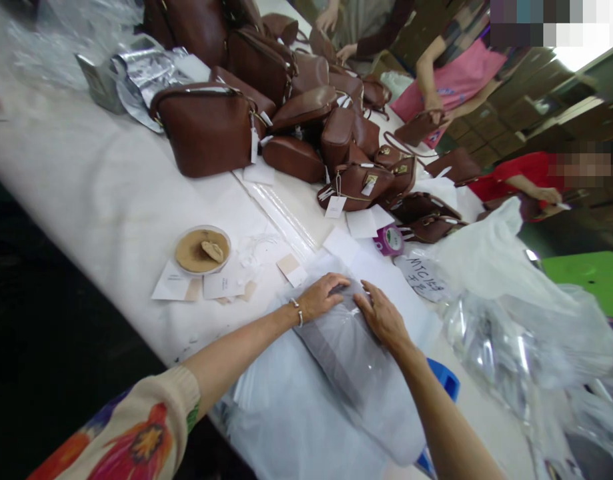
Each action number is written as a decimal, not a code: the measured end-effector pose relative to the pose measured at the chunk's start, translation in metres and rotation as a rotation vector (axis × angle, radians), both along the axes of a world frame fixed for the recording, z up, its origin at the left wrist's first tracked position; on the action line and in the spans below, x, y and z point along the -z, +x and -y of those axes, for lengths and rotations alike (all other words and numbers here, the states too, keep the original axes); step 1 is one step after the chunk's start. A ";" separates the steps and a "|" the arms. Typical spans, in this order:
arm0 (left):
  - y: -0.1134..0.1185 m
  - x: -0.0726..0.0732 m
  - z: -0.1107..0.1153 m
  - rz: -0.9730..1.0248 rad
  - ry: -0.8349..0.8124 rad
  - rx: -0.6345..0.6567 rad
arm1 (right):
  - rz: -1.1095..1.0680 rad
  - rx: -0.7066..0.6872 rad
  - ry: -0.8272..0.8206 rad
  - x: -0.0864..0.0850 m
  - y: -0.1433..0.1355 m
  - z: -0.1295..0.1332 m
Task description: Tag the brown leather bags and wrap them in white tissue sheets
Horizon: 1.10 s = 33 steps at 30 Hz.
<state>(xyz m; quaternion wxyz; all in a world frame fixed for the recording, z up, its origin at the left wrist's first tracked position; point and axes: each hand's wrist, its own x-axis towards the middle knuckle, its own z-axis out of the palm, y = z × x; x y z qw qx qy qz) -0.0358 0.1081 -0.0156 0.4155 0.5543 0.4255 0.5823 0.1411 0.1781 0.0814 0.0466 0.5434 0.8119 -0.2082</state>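
Observation:
A dark item wrapped in a translucent plastic bag lies in front of me on a pile of pale plastic sheets. My left hand rests on the upper left part of the bag with its fingers spread. Across from it, my right hand touches the bag's upper right edge, fingers apart. Neither hand is closed around anything. White paper sheets lie just beyond the hands. Under my right forearm, a blue object shows in part.
Brown leather bags are heaped at the back. A round tan dish and paper tags lie left. A purple tape roll and clear plastic are right. Other people work across the white table.

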 end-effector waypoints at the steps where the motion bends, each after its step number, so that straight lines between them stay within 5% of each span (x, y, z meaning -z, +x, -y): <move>1: 0.000 -0.001 -0.001 0.009 -0.011 0.004 | 0.048 -0.008 0.001 0.001 -0.002 0.004; 11: -0.004 -0.002 -0.008 0.181 -0.296 -0.038 | 0.184 0.055 0.112 0.004 0.015 0.034; 14: -0.013 -0.005 -0.013 0.170 -0.332 -0.076 | 0.075 0.063 0.125 0.005 0.022 0.037; 17: -0.028 -0.021 -0.008 0.145 -0.347 -0.132 | -0.122 0.111 0.332 -0.007 0.037 0.051; 21: -0.036 -0.055 0.025 -0.129 -0.101 -0.148 | -0.241 0.211 0.607 -0.019 0.058 0.109; 25: -0.021 -0.071 0.086 -0.313 0.042 -0.020 | -0.247 0.280 0.679 -0.002 0.072 0.170; 29: -0.002 -0.060 0.142 0.055 -0.498 -0.003 | -0.251 0.349 0.699 0.006 0.076 0.170; 33: 0.013 -0.047 0.158 0.677 -1.118 0.198 | -0.172 0.309 0.478 -0.011 0.063 0.113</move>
